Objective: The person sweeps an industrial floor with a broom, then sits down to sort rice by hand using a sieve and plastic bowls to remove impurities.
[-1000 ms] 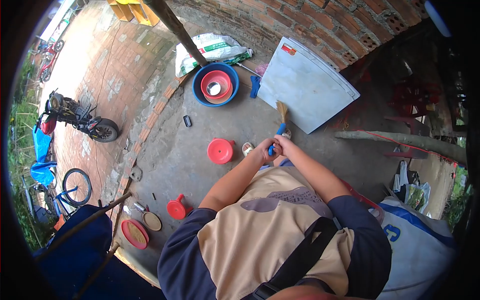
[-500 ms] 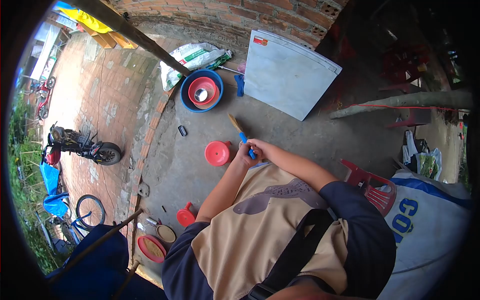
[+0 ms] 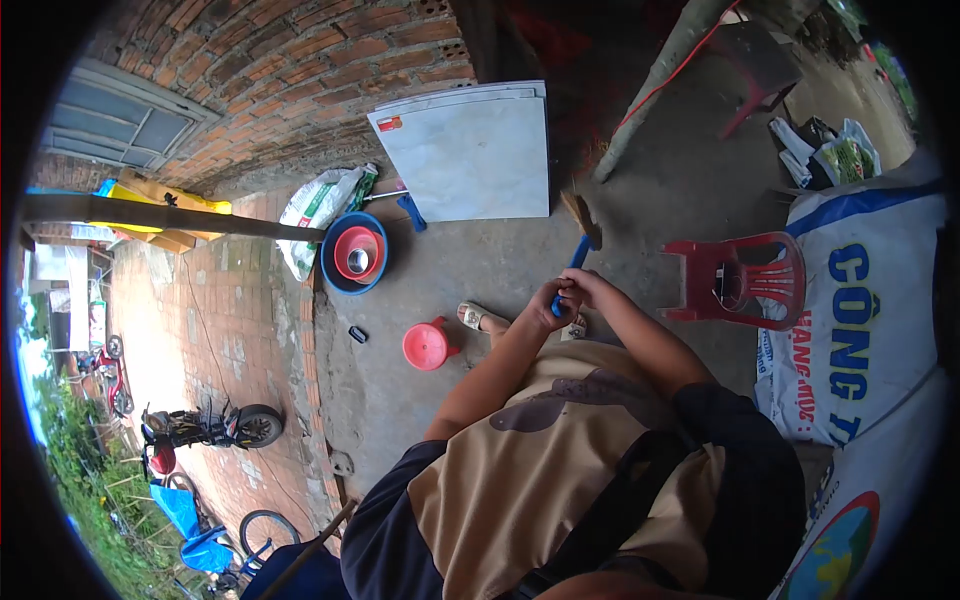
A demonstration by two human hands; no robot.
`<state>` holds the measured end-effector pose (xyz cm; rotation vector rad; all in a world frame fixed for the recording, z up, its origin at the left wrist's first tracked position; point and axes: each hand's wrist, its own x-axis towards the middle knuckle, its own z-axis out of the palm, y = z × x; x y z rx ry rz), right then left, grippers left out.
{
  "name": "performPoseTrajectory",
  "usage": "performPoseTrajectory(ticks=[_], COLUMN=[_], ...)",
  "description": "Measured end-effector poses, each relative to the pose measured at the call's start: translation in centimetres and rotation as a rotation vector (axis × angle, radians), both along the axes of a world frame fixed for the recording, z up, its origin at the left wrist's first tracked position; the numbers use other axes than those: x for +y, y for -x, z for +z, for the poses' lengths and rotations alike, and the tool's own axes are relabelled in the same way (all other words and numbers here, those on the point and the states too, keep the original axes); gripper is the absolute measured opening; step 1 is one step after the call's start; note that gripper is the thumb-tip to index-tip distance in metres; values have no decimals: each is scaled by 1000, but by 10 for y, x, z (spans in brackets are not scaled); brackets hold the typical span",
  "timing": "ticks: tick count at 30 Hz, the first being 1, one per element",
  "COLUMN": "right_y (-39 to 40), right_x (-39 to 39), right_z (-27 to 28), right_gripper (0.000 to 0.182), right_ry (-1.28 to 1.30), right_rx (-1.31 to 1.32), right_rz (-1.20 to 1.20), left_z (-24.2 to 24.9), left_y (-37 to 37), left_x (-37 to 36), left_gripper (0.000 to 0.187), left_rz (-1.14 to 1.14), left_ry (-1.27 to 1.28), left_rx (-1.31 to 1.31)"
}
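Observation:
A brush with a blue handle (image 3: 573, 262) and tan bristles points away from the body, its bristle end over the concrete floor. My left hand (image 3: 546, 304) is wrapped round the lower handle. Against it, my right hand (image 3: 583, 287) is closed on the same handle. To the left of the hands, a pink round stool (image 3: 426, 345) stands on the floor near my sandalled foot (image 3: 482, 318).
A blue basin (image 3: 345, 285) holds pink bowls. White panels (image 3: 470, 155) lean by the brick wall (image 3: 300, 80). At right are a red chair (image 3: 735, 280), large white sacks (image 3: 850, 300) and a slanting pole (image 3: 665, 75). A motorbike (image 3: 205, 427) stands at left.
The view has turned toward the right, showing more of the sacks and red chair. Both hands still hold the brush, which now tilts to the right.

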<state>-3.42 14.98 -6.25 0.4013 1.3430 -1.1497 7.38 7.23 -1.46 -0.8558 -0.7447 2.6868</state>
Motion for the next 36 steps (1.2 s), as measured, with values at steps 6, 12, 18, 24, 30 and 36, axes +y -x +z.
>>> performPoseTrajectory(ticks=[6, 12, 18, 24, 30, 36], right_y=[52, 40, 39, 24, 26, 21], right_x=[106, 126, 71, 61, 71, 33], right_z=[-22, -7, 7, 9, -23, -57], right_gripper=[22, 22, 22, 26, 43, 40], right_ry=[233, 168, 236, 230, -38, 72], right_rx=[-266, -291, -154, -125, -243, -387], right_rz=[-195, -824, -388, -110, -189, -144], left_z=[20, -23, -65, -40, 6, -16], left_y=[61, 118, 111, 75, 60, 37], left_x=[57, 62, 15, 16, 37, 9], left_gripper=[8, 10, 17, 20, 14, 12], left_rz=[-479, -678, -511, -645, -594, -337], left_ry=[208, 54, 187, 754, 768, 20], left_rx=[8, -14, -142, -217, -289, -68])
